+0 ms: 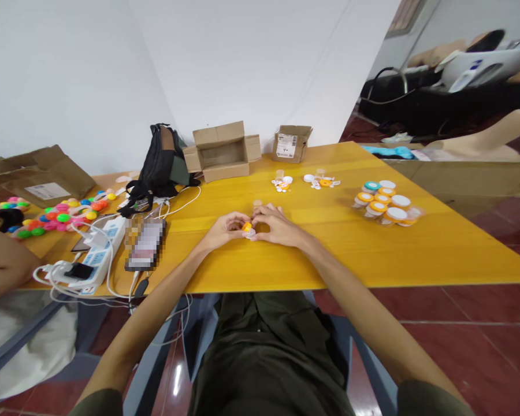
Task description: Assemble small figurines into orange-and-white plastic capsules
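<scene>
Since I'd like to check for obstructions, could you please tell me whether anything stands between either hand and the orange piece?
Nothing visible does: the left hand and right hand are both at the orange piece; the lidded jars stand off to the right.

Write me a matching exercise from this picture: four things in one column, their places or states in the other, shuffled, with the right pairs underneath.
Things
1. Black backpack
2. Small orange piece
3. White power strip
4. Group of lidded containers

Places or states
A. On the right part of the table
B. Carrying plugs
C. Beside an open cardboard box
D. Between the left hand and the right hand

Right pairs
1-C, 2-D, 3-B, 4-A
</scene>
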{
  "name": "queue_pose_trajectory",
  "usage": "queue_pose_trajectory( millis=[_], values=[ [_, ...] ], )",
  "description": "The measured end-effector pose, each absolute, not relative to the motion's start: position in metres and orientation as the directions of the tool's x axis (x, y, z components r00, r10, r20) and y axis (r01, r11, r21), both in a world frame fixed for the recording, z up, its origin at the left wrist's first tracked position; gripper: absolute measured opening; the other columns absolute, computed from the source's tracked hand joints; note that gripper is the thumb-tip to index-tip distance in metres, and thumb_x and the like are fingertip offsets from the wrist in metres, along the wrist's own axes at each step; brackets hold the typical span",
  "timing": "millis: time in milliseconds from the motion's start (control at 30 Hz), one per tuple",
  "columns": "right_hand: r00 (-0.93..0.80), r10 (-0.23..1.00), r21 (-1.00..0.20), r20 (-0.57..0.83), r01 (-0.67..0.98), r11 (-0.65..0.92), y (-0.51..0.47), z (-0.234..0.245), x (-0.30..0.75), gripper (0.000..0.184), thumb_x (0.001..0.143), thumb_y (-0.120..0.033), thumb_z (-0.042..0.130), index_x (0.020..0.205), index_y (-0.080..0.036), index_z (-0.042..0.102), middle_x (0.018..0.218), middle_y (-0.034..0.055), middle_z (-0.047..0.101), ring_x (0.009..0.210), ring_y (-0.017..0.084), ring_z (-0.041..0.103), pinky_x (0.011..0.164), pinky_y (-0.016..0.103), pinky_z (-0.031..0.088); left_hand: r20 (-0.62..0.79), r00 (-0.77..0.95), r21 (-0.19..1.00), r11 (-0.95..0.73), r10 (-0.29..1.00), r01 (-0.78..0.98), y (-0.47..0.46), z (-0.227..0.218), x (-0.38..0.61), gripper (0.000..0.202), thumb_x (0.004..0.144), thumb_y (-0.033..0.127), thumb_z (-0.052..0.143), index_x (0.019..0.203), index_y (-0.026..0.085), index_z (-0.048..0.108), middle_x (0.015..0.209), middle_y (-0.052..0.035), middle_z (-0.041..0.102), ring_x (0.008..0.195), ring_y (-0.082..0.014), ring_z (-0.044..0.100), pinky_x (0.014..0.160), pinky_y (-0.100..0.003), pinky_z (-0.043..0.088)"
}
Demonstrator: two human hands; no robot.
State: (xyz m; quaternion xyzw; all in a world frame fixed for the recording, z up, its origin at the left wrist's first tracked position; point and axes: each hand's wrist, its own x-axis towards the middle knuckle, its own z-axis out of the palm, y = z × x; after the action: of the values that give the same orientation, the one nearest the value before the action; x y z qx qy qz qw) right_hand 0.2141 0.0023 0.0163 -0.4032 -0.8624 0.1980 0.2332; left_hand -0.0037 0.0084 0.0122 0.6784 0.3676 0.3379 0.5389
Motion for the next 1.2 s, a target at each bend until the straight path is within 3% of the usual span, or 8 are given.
queue_pose_trajectory(
  millis=[167,433,700,967,1200],
  values=[
    [-0.551,0.793,-0.545,0.259,0.595,0.591,0.003,0.015,0.213,0.015,0.083,-0.039,0.077,0.091,-0.026,0.075,0.117,0.0085,0.066,0.114,0.032,0.052,0.099,0.052,0.039,0.059,0.496,0.973,-0.160,0.867,0.164,0.007,0.012,-0.003,0.039,0.065,0.035,0.086,0.097,0.018,0.071,0.096,-0.0049,0.073,0.080,-0.0148,0.062,0.083,-0.033,0.051],
    [-0.556,0.793,-0.562,0.249,0.584,0.586,0.004,0.017,0.210,0.012,0.084,-0.033,0.076,0.093,-0.025,0.075,0.117,0.0086,0.066,0.114,0.032,0.052,0.097,0.050,0.039,0.119,0.504,0.949,-0.248,0.855,0.197,0.007,0.011,-0.003,0.032,0.066,0.032,0.084,0.094,0.020,0.075,0.106,-0.0062,0.069,0.088,-0.0170,0.063,0.082,-0.033,0.052],
    [-0.572,0.785,-0.578,0.237,0.567,0.587,0.005,0.015,0.211,0.014,0.083,-0.032,0.078,0.095,-0.025,0.076,0.117,0.0079,0.067,0.113,0.031,0.052,0.097,0.049,0.039,0.164,0.531,0.918,-0.325,0.831,0.225,0.007,0.012,-0.002,0.024,0.068,0.028,0.083,0.090,0.020,0.077,0.103,-0.0047,0.067,0.088,-0.0160,0.062,0.081,-0.031,0.051],
    [-0.585,0.773,-0.583,0.246,0.548,0.600,0.008,0.016,0.217,0.016,0.083,-0.033,0.080,0.096,-0.025,0.077,0.116,0.0080,0.069,0.114,0.030,0.055,0.098,0.048,0.041,0.155,0.481,0.885,-0.338,0.863,0.320,0.004,0.016,0.000,0.028,0.067,0.024,0.081,0.094,0.020,0.075,0.095,-0.0023,0.073,0.084,-0.0165,0.062,0.084,-0.031,0.050],
    [-0.540,0.782,-0.615,0.311,0.513,0.599,0.009,0.015,0.219,0.011,0.088,-0.034,0.074,0.093,-0.024,0.075,0.109,0.0072,0.073,0.109,0.029,0.061,0.098,0.049,0.041,0.170,0.454,0.904,-0.322,0.875,0.280,0.004,0.014,0.002,0.035,0.065,0.024,0.084,0.097,0.019,0.071,0.099,-0.0037,0.074,0.093,-0.0189,0.066,0.089,-0.032,0.049]
  ],
)
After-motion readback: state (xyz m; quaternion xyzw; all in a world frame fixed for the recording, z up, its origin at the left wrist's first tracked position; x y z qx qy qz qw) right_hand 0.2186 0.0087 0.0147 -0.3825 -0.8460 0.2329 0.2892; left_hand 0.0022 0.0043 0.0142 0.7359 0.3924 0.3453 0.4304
